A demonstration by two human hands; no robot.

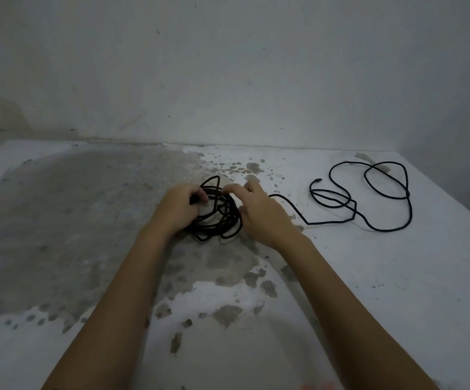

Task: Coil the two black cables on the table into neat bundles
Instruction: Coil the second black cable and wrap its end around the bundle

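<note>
Coil (222,220) (left hand (181,208) gripping) trails cable (329,221) rightward.

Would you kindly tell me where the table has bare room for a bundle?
Free: the table left of the left hand, and its near right corner. Crowded: the coil, and right of the right hand, where loose cable loops sprawl.
</note>
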